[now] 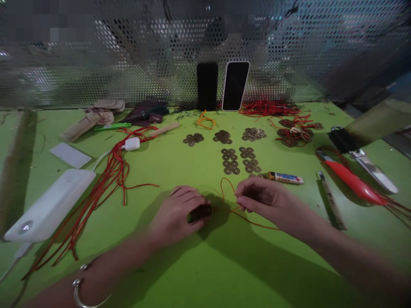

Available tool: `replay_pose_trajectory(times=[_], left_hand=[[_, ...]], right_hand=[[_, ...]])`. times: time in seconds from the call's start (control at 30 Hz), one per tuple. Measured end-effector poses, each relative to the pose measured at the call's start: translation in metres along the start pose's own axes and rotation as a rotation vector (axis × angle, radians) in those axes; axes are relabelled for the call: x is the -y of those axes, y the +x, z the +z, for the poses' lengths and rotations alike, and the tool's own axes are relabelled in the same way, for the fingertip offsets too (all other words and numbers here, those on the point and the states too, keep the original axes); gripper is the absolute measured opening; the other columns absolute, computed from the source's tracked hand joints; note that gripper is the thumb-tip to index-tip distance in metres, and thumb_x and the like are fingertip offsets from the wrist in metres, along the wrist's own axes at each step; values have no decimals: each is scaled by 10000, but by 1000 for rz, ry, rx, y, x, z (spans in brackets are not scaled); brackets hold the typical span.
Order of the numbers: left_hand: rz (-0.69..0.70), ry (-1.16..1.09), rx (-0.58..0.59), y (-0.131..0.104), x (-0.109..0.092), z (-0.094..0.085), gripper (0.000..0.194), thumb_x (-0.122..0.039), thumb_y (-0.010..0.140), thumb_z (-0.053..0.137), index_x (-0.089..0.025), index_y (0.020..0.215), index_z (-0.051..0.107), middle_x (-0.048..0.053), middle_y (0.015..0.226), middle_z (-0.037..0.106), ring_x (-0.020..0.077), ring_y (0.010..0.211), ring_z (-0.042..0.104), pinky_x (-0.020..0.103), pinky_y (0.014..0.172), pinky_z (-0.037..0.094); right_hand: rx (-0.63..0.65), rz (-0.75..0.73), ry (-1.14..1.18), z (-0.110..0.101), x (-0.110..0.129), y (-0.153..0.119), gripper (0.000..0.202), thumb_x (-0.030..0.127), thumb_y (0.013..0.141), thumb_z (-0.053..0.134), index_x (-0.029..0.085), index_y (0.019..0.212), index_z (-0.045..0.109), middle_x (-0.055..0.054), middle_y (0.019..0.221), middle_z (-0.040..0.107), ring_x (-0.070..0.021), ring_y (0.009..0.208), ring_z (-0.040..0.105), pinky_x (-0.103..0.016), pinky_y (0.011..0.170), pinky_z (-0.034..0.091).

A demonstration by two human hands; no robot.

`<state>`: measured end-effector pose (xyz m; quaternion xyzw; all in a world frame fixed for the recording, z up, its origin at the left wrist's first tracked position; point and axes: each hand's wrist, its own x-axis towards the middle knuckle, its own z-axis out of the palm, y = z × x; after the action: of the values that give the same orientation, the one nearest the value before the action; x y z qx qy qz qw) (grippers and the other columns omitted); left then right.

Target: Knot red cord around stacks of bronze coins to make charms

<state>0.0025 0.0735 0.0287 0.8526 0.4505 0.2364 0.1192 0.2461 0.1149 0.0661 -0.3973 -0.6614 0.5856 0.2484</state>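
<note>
A: Where is your thin orange-red cord (255, 224)?

B: Between your hands, low over the green tabletop (199, 273).

A: Which way does it point?

B: Its long axis runs left to right, from your left fingertips past your right, the tail slanting slightly toward you under your right wrist. One loop stands up on the far side.

A: How are your hands set?

B: Your left hand (178, 214) is palm down, fingers arched, the thumb and fingertips closing around a dark piece (204, 211) too shadowed to make out. Your right hand (272, 201) comes in from the right, thumb and forefinger pinched narrow on the cord.

A: And around them?

B: Beyond your hands sit clusters of holed coins (230, 164); a glue tube (285, 178) lies just past your right hand, and red cords (112, 167) spread to your left.
</note>
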Motion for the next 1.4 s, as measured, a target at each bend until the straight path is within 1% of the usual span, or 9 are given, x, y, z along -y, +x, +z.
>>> replay_pose_trajectory(times=[0.07, 0.2, 0.4, 0.5, 0.67, 0.83, 1.0, 1.2, 1.4], left_hand=[[2, 6, 3, 0, 0, 0, 225, -236, 773, 660, -191, 993, 655, 39, 925, 740, 229, 880, 658, 411, 795, 523], [5, -23, -5, -1, -1, 1, 232, -219, 788, 668, -185, 1016, 651, 38, 960, 742, 219, 894, 662, 416, 817, 523], [8, -74, -17, 0, -2, 2, 228, -226, 783, 713, -186, 997, 646, 16, 917, 746, 199, 852, 665, 392, 784, 531], [14, -65, -20, 0, -1, 1, 209, -233, 797, 697, -185, 992, 639, 18, 900, 745, 201, 837, 666, 394, 767, 531], [7, -60, -7, 2, -2, -1, 200, -243, 805, 681, -187, 991, 637, 29, 890, 743, 211, 832, 678, 393, 763, 535], [1, -49, -7, 2, -2, 0, 188, -247, 805, 678, -180, 977, 640, 32, 883, 744, 210, 834, 675, 379, 750, 540], [16, -65, -17, 0, -1, 1, 208, -246, 803, 689, -173, 991, 635, 34, 905, 740, 206, 854, 664, 380, 782, 533], [21, -56, -15, -1, 0, 2, 197, -244, 804, 684, -163, 977, 641, 44, 894, 734, 215, 852, 654, 387, 780, 528], [-51, -78, 58, -1, 3, 3, 220, -250, 785, 695, -204, 995, 646, 31, 946, 698, 228, 913, 605, 396, 791, 495]], right_hand=[[36, -3, 27, 5, -6, 6, 133, 306, 854, 610, 187, 912, 602, -19, 828, 641, -143, 783, 627, -296, 734, 544], [88, 22, 13, 11, -17, 11, 86, 210, 848, 610, 184, 929, 599, -21, 912, 655, -142, 848, 640, -347, 835, 546], [43, -25, -37, 19, -22, 12, 65, 184, 825, 620, 169, 884, 598, -37, 889, 658, -159, 825, 644, -385, 811, 561], [62, -53, -56, 22, -22, 13, 55, 159, 825, 598, 178, 876, 593, -28, 871, 661, -159, 821, 646, -375, 803, 560], [110, -93, -48, 23, -23, 14, 123, 100, 813, 552, 201, 872, 587, -10, 868, 659, -147, 818, 646, -335, 790, 558], [107, -120, -89, 23, -23, 16, 110, 113, 812, 563, 206, 868, 585, -11, 871, 657, -151, 817, 637, -336, 788, 548], [87, -140, -126, 26, -23, 16, 116, 108, 811, 566, 208, 864, 592, -3, 868, 665, -147, 813, 641, -323, 765, 544], [47, -228, -285, 34, -27, 14, 160, 67, 811, 576, 201, 891, 610, 7, 858, 686, -129, 755, 646, -277, 697, 531], [49, -362, -462, 35, -31, 13, 140, 104, 860, 569, 188, 948, 639, -15, 895, 687, -128, 754, 625, -271, 697, 522]])
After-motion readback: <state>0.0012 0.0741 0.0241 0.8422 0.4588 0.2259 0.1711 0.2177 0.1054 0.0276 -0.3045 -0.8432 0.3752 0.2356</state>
